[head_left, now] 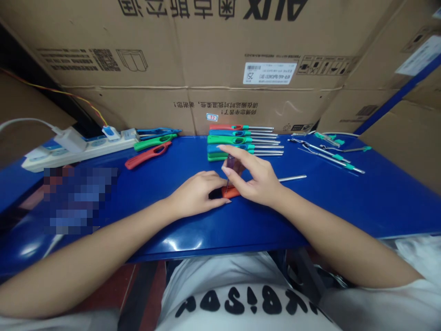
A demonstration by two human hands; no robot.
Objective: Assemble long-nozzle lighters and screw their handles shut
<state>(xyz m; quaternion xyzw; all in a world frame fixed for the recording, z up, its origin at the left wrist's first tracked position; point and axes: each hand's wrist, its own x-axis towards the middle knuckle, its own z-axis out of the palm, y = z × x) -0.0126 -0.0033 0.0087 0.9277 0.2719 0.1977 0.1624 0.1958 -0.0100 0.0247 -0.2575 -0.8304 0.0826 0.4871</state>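
A red-orange stick lighter (230,192) lies on the blue table in front of me, its metal tube pointing right. My left hand (197,194) grips the handle's left end between thumb and fingers. A screwdriver (231,162) with a dark, see-through handle is held upright in my right hand (255,178). Its tip meets the lighter's handle near the left end; the exact contact spot is too small to make out. Just behind my hands, a row of stick lighters (225,139) in red, blue and green lies with tubes to the right.
At left lie a red handle shell (147,156), a green handle shell (155,142) and blue handle shells (159,132). A white power strip (91,150) with plugs stands beyond. Metal tubes with teal parts (339,159) lie at right. Cardboard (155,46) walls the back. A pixelated patch covers the left.
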